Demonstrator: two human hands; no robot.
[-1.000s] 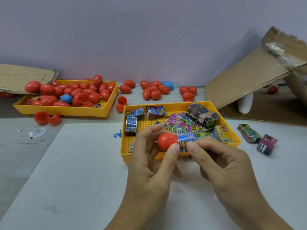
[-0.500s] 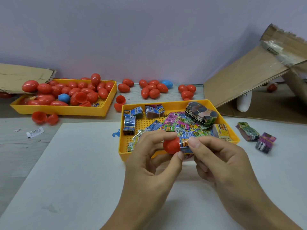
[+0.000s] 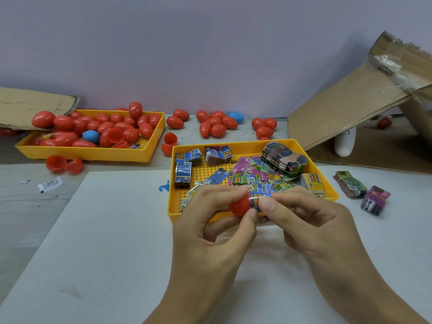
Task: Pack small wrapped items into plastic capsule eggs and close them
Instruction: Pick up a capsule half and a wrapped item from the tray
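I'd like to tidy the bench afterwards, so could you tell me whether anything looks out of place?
Yes. Closed red plastic eggs lie loose along the wall, open red egg halves sit outside the left yellow tray, and two wrapped bundles lie right of the near yellow tray.

the left hand [image 3: 210, 230] pinches a red capsule half [image 3: 239, 205] between thumb and forefinger, just above the near rim of the nearer yellow tray [image 3: 252, 143]. the right hand [image 3: 311, 228] pinches a small blue wrapped packet [image 3: 258, 202] against the half's open side; whether the packet is partly inside is hard to tell. that tray holds loose bright packets and banded bundles [image 3: 284, 161]. a second yellow tray [image 3: 93, 155] at far left is piled with red eggs and one blue egg [image 3: 90, 136]. more red eggs [image 3: 216, 125] lie along the wall. two bundles [image 3: 362, 191] sit on the white sheet [image 3: 105, 242] at right, near a tilted cardboard flap [image 3: 350, 106].
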